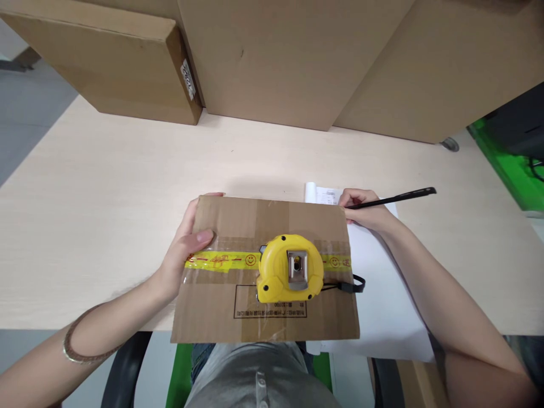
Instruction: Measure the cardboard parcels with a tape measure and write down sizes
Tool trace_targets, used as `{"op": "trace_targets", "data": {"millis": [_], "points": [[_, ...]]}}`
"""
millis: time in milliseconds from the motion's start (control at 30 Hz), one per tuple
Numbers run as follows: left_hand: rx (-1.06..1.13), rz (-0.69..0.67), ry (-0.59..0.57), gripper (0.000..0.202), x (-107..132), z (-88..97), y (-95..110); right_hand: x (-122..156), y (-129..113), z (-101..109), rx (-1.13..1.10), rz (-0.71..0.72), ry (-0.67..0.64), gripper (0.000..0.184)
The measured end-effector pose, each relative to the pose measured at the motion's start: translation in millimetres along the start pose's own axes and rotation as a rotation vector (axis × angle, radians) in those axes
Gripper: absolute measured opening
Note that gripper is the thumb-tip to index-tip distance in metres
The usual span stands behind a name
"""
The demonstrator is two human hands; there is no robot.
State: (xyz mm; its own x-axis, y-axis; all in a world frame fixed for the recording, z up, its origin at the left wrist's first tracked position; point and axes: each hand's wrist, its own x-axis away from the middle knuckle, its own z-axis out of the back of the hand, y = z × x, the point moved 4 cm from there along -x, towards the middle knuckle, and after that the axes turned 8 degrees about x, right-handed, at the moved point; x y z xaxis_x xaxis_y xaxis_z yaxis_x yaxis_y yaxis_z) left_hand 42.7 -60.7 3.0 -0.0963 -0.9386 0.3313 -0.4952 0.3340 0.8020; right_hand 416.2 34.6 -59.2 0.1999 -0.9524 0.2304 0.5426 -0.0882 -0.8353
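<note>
My left hand (182, 252) grips the left edge of a cardboard box (212, 311), thumb on top and fingers behind it. Yellow tape with red print runs across the box. On top of it lies a yellow tape measure (274, 269) with a black wrist strap, which neither hand touches. My right hand (365, 209) is closed around a black pen (395, 198), held in a writing grip beyond the box's far right corner. White paper (378, 283) lies under the right hand and partly under the box. The pen's tip is hidden behind the box.
Large cardboard boxes (272, 62) stand along the back of the pale table (140, 158), with a smaller box (127, 73) at the left. A rolled slip of printed paper (327, 195) lies near my right hand. Chair armrests (126, 368) flank me below the table edge.
</note>
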Motion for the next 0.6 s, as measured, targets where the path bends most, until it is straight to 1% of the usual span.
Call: {"op": "trace_targets", "data": {"millis": [167,433,600], "points": [[-0.014,-0.008,-0.006,0.057,0.2,2.3,-0.6,1.5,-4.8,-1.2,0.003,0.001,0.007,0.038],[-0.04,0.001,0.021,0.058,-1.0,1.1,2.1,1.8,-10.6,-2.4,0.03,0.009,0.007,0.035],[-0.047,-0.014,0.031,0.057,-1.1,0.4,2.4,0.0,-10.3,-1.9,0.074,0.014,0.016,0.041]]}}
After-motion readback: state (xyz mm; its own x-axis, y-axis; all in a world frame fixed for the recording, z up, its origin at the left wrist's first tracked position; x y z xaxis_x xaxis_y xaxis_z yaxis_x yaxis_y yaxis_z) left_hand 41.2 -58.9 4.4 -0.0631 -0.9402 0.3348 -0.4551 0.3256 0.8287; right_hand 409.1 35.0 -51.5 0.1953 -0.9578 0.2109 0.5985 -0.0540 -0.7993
